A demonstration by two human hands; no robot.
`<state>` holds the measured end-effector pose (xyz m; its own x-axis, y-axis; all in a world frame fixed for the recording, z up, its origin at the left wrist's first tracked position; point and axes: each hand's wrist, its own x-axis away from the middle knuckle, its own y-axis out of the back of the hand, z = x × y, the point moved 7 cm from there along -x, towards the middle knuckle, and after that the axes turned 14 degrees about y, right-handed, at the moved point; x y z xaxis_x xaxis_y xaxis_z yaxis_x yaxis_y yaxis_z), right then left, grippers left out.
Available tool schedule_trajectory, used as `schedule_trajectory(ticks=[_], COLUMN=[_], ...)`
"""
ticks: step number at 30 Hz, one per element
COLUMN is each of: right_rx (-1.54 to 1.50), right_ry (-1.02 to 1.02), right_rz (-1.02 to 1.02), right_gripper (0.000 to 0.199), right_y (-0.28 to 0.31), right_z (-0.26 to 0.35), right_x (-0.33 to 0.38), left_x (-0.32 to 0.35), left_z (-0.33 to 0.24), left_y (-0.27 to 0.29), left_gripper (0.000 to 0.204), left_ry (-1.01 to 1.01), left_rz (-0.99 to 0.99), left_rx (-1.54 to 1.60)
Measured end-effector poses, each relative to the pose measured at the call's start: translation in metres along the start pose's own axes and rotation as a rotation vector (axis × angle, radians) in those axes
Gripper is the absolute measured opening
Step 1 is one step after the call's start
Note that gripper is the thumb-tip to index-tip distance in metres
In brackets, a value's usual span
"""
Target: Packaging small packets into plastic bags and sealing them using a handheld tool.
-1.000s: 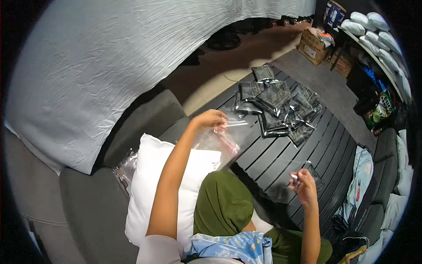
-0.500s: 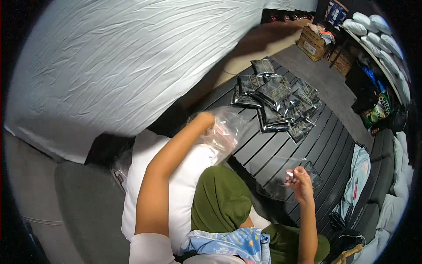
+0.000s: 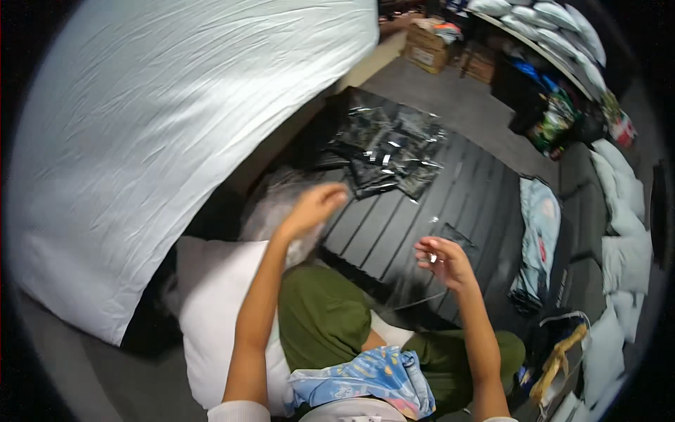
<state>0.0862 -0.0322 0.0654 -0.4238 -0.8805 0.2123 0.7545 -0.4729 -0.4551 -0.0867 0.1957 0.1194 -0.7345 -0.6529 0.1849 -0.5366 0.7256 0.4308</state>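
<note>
The left hand (image 3: 313, 207), at the frame's centre, grips a crumpled clear plastic bag (image 3: 274, 204) that trails to its left. The right hand (image 3: 443, 261), lower right of centre, pinches a small clear item (image 3: 432, 257) — too small to identify. Beyond both, toward the upper centre, glossy dark packets (image 3: 387, 151) lie piled on a black slatted table (image 3: 394, 239).

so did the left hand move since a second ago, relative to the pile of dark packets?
Yes. The left hand, with the clear bag, has drawn back toward the white pillow, away from the dark packets.
</note>
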Motion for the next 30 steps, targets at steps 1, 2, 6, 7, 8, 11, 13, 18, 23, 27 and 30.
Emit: schedule_trajectory(ticks=[1, 2, 6, 7, 8, 11, 13, 18, 23, 27, 30], right_rx=[-0.032, -0.052, -0.121, -0.113, -0.106, -0.108, -0.134, 0.157, 0.482, 0.544, 0.521], right_ry=[0.006, -0.001, 0.059, 0.092, 0.123, 0.201, 0.198, 0.205, 0.21, 0.241, 0.264], right_rz=[0.057, 0.061, 0.039, 0.021, 0.004, 0.009, -0.003, 0.11, 0.199, 0.192, 0.171], right_gripper=[0.031, 0.032, 0.026, 0.024, 0.022, 0.018, 0.017, 0.025, 0.03, 0.018, 0.014], right_y=[-0.011, -0.009, -0.002, 0.003, 0.009, 0.017, 0.018, 0.021, 0.017, 0.013, 0.012], right_z=[0.005, 0.012, 0.039, 0.044, 0.048, 0.056, 0.061, 0.072, 0.057, 0.041, 0.035], right_x=[0.002, 0.007, 0.033, 0.038, 0.043, 0.052, 0.056, 0.066, 0.064, 0.059, 0.059], left_x=[0.007, 0.014, 0.044, 0.052, 0.062, 0.089, 0.092, 0.082, 0.098, 0.097, 0.1], left_z=[0.002, -0.008, -0.017, -0.016, -0.023, -0.039, -0.036, -0.012, -0.036, -0.027, -0.026], left_y=[-0.035, -0.071, -0.183, -0.203, -0.22, -0.245, -0.243, -0.187, -0.145, -0.137, -0.134], left_gripper=[0.039, 0.043, 0.058, 0.058, 0.059, 0.059, 0.054, 0.031, 0.026, 0.026, 0.029], left_ry=[-0.003, -0.114, 0.152, 0.329, 0.332, 0.41, 0.462, 0.374, 0.185, 0.135, 0.159], left_rz=[0.098, 0.136, 0.63, 0.763, 0.92, 1.108, 0.945, 0.339, 0.062, -0.063, -0.13], left_rx=[0.073, -0.042, 0.686, 0.909, 1.035, 1.252, 1.152, 0.734, 0.606, 0.575, 0.413])
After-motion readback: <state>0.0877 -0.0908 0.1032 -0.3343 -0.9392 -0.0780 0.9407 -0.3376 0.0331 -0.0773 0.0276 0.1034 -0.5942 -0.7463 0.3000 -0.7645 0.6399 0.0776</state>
